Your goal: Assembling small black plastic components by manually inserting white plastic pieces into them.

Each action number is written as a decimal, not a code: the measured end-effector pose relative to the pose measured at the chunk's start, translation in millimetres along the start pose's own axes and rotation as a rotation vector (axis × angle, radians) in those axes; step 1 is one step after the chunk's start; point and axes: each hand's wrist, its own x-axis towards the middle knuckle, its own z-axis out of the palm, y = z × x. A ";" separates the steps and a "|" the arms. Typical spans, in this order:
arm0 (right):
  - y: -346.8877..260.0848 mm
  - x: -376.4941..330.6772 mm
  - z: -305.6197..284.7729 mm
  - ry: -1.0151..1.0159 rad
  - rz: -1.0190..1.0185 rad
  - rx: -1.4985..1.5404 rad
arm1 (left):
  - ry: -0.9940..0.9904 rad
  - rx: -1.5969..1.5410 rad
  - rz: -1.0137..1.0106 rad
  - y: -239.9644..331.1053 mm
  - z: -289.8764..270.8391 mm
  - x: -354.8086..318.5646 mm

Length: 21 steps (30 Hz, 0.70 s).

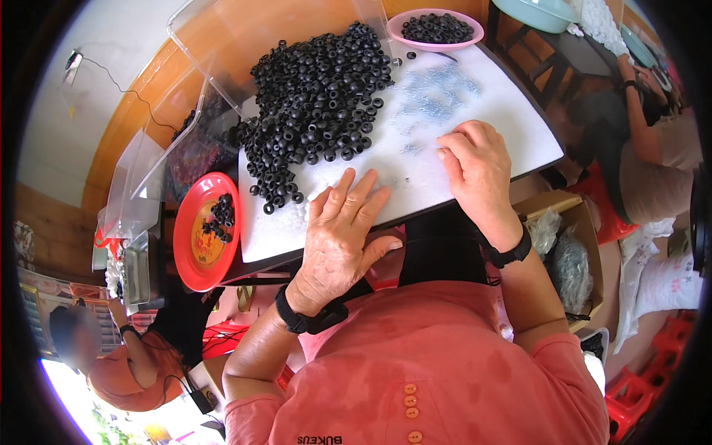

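Observation:
My left hand (pixel 341 233) lies palm down with its fingers spread over the near edge of a white work surface (pixel 519 141). To its right, my right hand (pixel 478 159) hovers with curled fingers, thumb and forefinger close together; whatever is between them is too small to make out. Just beyond the right hand lies a scatter of small clear bluish pieces (pixel 437 89). A few tiny bits (pixel 400 182) rest between the hands. Beyond my left hand spreads a large heap of round black rings with holes, like beads (pixel 319 96).
A red plate (pixel 191 267) with some black rings stands at the left. At the back, a pink bowl (pixel 478 33) holds more. Clear plastic walls (pixel 185 111) flank the heap. Right of me sits a cardboard box (pixel 549 202) with plastic bags. Other people work at left and right.

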 end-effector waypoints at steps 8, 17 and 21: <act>-21.1 1.8 -8.2 0.087 -0.088 0.077 | 0.167 -0.170 -0.036 -2.6 -24.4 -23.7; -50.2 26.3 12.8 -0.205 -0.378 0.044 | 0.339 -1.574 0.592 36.4 -160.8 -46.2; -33.9 33.2 16.1 -0.164 -0.283 -0.116 | 0.270 -1.817 0.952 33.8 -178.7 -58.7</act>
